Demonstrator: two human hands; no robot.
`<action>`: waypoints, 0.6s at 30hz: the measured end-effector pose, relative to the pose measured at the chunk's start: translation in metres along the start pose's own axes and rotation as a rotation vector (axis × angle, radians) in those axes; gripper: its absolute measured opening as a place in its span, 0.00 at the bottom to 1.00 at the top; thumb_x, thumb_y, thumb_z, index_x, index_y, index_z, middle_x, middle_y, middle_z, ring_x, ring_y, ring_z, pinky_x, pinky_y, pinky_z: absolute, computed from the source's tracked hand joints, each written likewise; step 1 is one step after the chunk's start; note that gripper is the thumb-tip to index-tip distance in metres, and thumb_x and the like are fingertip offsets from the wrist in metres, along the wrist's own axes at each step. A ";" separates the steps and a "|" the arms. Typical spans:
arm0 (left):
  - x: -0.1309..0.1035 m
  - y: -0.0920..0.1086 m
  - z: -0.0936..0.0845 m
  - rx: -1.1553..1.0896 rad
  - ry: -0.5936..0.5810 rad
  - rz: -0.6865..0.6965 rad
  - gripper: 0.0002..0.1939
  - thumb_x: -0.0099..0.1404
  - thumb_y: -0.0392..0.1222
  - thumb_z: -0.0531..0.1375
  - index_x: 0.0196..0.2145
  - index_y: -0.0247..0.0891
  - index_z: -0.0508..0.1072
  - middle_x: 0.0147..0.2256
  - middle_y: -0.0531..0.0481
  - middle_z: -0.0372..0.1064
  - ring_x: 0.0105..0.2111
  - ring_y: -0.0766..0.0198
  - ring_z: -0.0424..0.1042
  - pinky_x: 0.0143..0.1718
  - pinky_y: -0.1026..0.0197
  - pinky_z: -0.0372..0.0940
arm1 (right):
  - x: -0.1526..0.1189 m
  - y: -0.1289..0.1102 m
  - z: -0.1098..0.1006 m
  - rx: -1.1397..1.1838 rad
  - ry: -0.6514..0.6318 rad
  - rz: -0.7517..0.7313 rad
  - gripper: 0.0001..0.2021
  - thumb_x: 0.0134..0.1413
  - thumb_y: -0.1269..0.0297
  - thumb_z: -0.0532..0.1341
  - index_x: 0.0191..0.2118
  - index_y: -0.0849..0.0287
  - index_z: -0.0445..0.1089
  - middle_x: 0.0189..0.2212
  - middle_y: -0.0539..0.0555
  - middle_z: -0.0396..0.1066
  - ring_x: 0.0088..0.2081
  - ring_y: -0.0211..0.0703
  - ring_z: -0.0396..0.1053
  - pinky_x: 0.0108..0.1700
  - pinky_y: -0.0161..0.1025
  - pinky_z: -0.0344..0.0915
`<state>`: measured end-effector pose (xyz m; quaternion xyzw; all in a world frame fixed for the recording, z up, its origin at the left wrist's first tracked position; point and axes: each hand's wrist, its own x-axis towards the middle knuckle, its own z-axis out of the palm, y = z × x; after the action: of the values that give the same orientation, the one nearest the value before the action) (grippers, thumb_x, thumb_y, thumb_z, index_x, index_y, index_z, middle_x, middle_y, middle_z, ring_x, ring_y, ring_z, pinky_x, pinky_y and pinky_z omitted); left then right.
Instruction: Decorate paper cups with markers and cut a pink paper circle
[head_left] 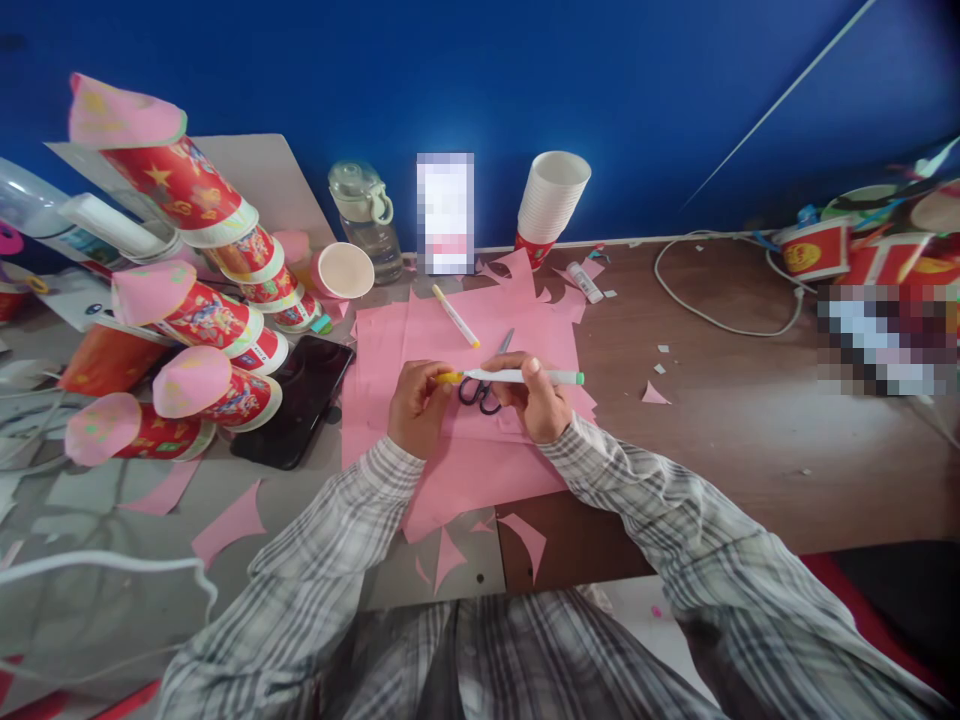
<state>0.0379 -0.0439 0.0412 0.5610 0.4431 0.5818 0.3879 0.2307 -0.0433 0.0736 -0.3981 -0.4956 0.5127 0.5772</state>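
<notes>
My right hand (536,398) grips a white marker (499,376) with a green end, held level over the pink paper (480,470). At the marker's left tip, my left hand (418,405) pinches a short yellow piece that looks like a cap (448,378). Whether the two are joined cannot be seen clearly. Beneath the marker, between my hands, lies a pair of scissors (489,393) with dark handles, blades pointing away. Another white marker (456,318) with yellow ends rests on the paper farther off.
Red paper cups topped with pink cones (214,300) stand at the left, near a black phone (296,405). Behind the paper are a water bottle (367,225), a cup (343,271), a lit screen (445,213), stacked white cups (553,195) and a glue stick (585,283). A cable (720,325) loops at right.
</notes>
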 end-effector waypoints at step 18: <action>-0.003 0.008 0.001 0.076 -0.028 0.060 0.08 0.73 0.49 0.71 0.47 0.48 0.86 0.44 0.43 0.76 0.43 0.52 0.76 0.46 0.48 0.75 | 0.001 -0.010 0.009 0.043 -0.107 0.152 0.29 0.59 0.31 0.71 0.35 0.57 0.79 0.18 0.46 0.68 0.18 0.36 0.60 0.18 0.34 0.57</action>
<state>0.0394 -0.0487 0.0478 0.5965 0.4423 0.5679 0.3550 0.2239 -0.0443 0.0852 -0.3942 -0.4829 0.5859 0.5178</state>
